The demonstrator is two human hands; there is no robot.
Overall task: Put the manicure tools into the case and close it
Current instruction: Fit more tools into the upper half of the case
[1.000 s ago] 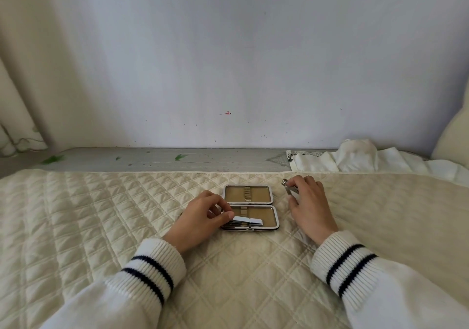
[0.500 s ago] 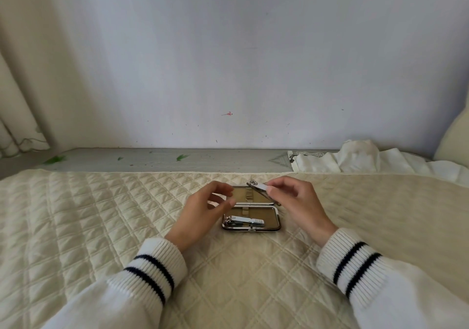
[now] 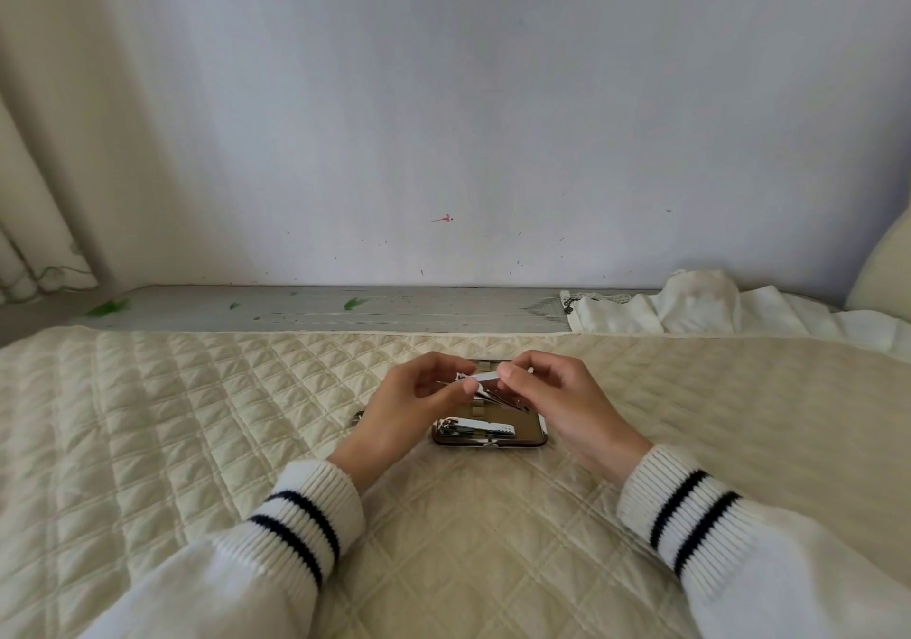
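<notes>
Single head-worn wide-angle view: faces forward and down, close over the quilted bed [image 3: 197, 416], wall [image 3: 443, 121] beyond.

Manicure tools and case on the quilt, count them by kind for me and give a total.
Case, open: 1
Nail clipper in the case: 1
Metal tool held by left hand and right hand, at: 1
Total: 3

Left hand [image 3: 409, 404], right hand [image 3: 557, 399] pinching together

Glossy metal nail clipper [image 3: 477, 428], shiny chrome-rimmed case [image 3: 541, 434], matt quilted cloth bedspread [image 3: 197, 407], ribbed knit cuffs [image 3: 315, 510]
</notes>
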